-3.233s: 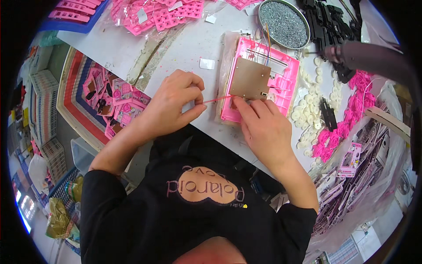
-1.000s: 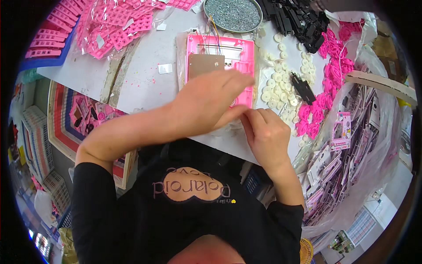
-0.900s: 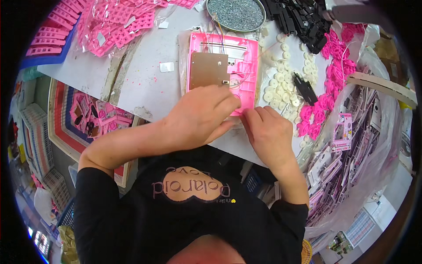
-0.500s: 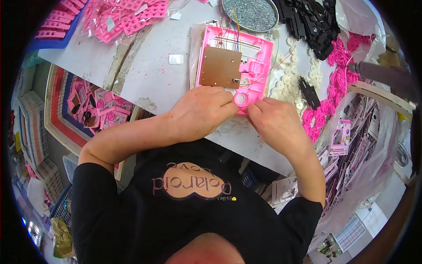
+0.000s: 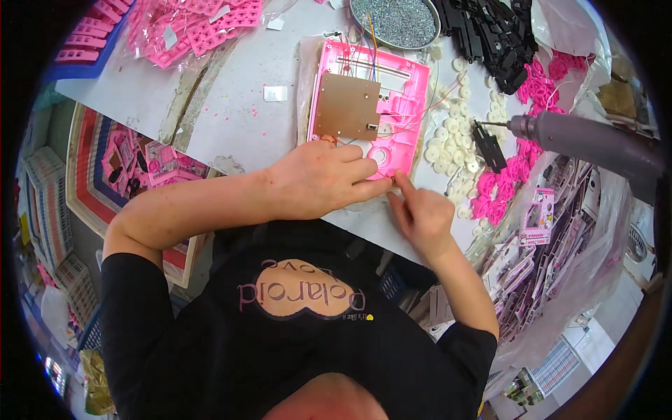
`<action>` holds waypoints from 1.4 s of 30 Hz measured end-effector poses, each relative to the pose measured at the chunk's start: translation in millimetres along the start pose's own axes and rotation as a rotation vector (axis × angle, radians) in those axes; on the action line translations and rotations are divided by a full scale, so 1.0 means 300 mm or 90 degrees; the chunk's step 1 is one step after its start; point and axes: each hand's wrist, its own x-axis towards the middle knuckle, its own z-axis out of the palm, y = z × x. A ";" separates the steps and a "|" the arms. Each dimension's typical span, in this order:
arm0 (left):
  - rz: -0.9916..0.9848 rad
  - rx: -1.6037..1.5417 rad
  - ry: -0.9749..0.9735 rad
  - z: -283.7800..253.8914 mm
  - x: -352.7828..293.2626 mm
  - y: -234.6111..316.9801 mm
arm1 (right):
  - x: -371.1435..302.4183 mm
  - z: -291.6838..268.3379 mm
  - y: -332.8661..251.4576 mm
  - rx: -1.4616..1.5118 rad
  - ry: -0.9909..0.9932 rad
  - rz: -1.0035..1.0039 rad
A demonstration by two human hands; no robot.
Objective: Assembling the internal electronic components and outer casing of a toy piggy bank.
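Observation:
On the table lies a pink plastic housing (image 5: 413,105) with its inside facing up. A brown circuit board (image 5: 346,108) covers its left part, and thin wires run from it. A round pink ring (image 5: 380,155) shows near the closest edge. My left hand (image 5: 325,178) is closed over that edge, its fingertips meeting the near right corner. My right hand (image 5: 425,213) has its index fingertip on the same corner, with the thumb apart below it and the other fingers curled. Whether a small part lies under the fingertips is hidden.
Behind the housing stands a round tray of small screws (image 5: 395,21). White round pieces (image 5: 451,143), black plastic parts (image 5: 490,42) and pink coiled parts (image 5: 514,171) lie to the right. A grey powered screwdriver (image 5: 588,136) juts in there. Bagged pink parts (image 5: 189,28) lie far left.
My right hand has drawn back slightly toward me, its index finger now extended. My left fingers have moved right to the corner. The powered screwdriver has swung further into view.

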 end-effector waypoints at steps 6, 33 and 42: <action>-0.009 0.041 -0.032 -0.005 0.012 0.023 | -0.002 -0.017 -0.055 -0.102 -0.041 -0.016; -0.133 -0.199 0.109 -0.100 -0.025 -0.025 | 0.513 0.020 0.016 0.334 0.108 0.283; -0.222 0.056 0.310 -0.203 0.096 -0.221 | 0.487 -0.007 0.066 -0.050 0.144 0.033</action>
